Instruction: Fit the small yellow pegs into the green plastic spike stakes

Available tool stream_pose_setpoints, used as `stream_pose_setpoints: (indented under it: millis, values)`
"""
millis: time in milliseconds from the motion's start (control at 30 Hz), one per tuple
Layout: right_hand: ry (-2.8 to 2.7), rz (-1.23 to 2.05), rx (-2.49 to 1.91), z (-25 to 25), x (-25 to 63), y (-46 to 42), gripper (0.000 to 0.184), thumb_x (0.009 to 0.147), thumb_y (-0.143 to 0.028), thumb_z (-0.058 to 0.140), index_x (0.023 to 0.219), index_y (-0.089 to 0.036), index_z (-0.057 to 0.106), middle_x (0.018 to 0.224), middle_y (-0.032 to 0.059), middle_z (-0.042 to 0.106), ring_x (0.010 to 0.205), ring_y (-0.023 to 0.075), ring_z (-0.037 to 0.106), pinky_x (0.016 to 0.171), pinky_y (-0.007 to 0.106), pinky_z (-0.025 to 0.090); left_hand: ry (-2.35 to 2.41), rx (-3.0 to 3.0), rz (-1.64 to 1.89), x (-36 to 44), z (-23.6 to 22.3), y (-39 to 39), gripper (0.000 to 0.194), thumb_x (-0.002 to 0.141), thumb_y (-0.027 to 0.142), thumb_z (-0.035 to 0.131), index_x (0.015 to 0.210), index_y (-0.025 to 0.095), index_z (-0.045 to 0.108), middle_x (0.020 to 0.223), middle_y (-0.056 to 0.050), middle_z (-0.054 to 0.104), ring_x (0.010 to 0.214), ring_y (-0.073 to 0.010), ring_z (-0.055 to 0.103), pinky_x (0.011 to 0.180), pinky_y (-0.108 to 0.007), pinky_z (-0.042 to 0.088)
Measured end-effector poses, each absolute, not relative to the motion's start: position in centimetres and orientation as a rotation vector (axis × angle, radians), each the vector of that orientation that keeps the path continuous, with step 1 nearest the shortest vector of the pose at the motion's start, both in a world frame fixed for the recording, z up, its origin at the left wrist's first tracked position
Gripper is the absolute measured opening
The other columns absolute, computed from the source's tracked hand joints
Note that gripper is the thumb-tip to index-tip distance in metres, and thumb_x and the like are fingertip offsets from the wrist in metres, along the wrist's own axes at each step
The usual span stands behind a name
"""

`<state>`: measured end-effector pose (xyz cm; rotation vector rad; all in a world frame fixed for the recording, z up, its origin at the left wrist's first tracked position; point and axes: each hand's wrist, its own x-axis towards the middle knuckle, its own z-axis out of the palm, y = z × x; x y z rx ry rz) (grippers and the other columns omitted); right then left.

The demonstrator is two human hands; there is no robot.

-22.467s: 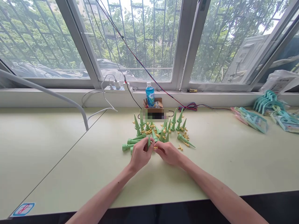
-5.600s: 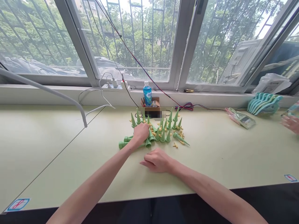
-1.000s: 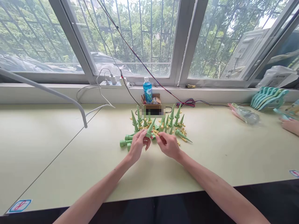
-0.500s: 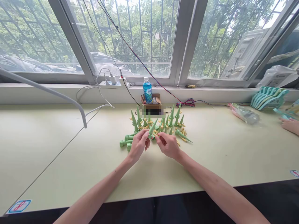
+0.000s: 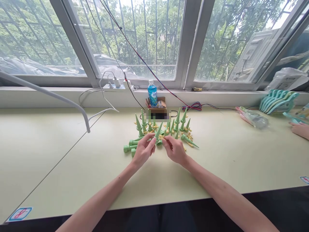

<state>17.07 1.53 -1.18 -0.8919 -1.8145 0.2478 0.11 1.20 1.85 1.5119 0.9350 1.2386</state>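
Note:
My left hand (image 5: 143, 150) pinches a green plastic cone spike (image 5: 158, 133), tip pointing up and away. My right hand (image 5: 174, 149) is closed just right of the cone's wide end, its fingertips pinched on something small that I cannot make out. Behind both hands stands a cluster of green cone spikes (image 5: 180, 120), some upright, some lying on their sides (image 5: 130, 148), with several small yellow pieces (image 5: 188, 129) scattered among them on the pale green table (image 5: 217, 161).
A small cardboard box (image 5: 156, 108) and a blue bottle (image 5: 152, 94) stand behind the cluster by the window sill. White cables and a red-black wire (image 5: 195, 106) run along the sill. Teal hangers (image 5: 277, 100) and bagged items (image 5: 252, 117) lie far right, near another person's hand (image 5: 299, 130).
My left hand has tipped the cone slightly more upright and my right hand's fingertips have closed in on its wide end. The cluster has not moved.

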Motion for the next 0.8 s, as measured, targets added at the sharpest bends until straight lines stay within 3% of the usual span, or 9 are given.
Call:
stream_pose_setpoints:
  millis: [433, 667, 800]
  values:
    - [-1.782, 0.244, -0.875, -1.1, 17.4, 1.8, 0.021, 0.102, -0.029, 0.041, 0.088, -0.020, 0.053, 0.055, -0.0056, 0.044, 0.044, 0.0086, 0.036, 0.045, 0.020, 0.031, 0.863, 1.618, 1.153, 0.0, 1.8, 1.1, 0.031, 0.087, 0.044, 0.063, 0.104, 0.018, 0.065, 0.060, 0.003, 0.051, 0.046, -0.0079, 0.043, 0.040, -0.021, 0.038]
    - [-1.792, 0.234, -0.903, -1.2, 17.5, 1.9, 0.025, 0.102, -0.032, 0.039, 0.086, -0.020, 0.053, 0.054, -0.0056, 0.042, 0.044, 0.0086, 0.034, 0.045, 0.021, 0.030, 0.857, 1.731, 1.174, -0.1, 1.2, 1.5, 0.026, 0.089, 0.040, 0.061, 0.105, 0.020, 0.067, 0.093, -0.006, 0.060, 0.058, -0.0089, 0.049, 0.047, -0.021, 0.045]
    - [-1.790, 0.253, -0.895, -1.3, 17.5, 1.9, 0.026, 0.102, -0.033, 0.040, 0.083, -0.020, 0.052, 0.055, -0.0059, 0.040, 0.044, 0.0086, 0.032, 0.045, 0.021, 0.029, 0.872, 1.802, 1.165, -0.3, 0.9, 1.7, 0.025, 0.091, 0.037, 0.058, 0.108, 0.021, 0.067, 0.101, -0.007, 0.059, 0.061, -0.0099, 0.051, 0.048, -0.021, 0.047]
